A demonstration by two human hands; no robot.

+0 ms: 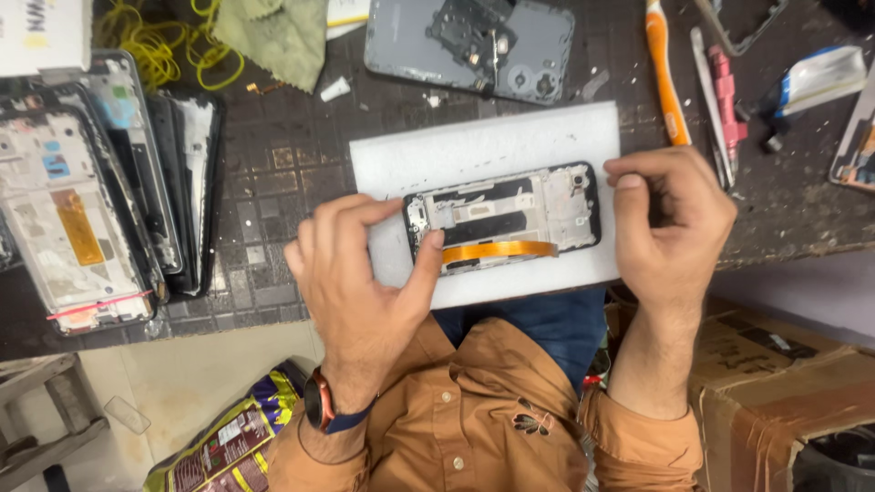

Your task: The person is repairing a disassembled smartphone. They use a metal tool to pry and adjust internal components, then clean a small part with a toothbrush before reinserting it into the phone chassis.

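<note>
Nearest you, your left hand (360, 282) and right hand (670, 223) pinch the two ends of the phone frame (503, 219), fingers closed on its edges, holding it flat on the white pad (483, 146) at the worktop's (283, 155) near edge. You look to be steadying the frame with its orange flex (497, 250) exposed, and working that ribbon would need one hand freed. Left, stacked frames (91, 200) lean together; farther off lie a grey back cover (469, 46), tweezers (709, 100) and a toothbrush (665, 73); the box (775, 383) at near right shows nothing inside.
</note>
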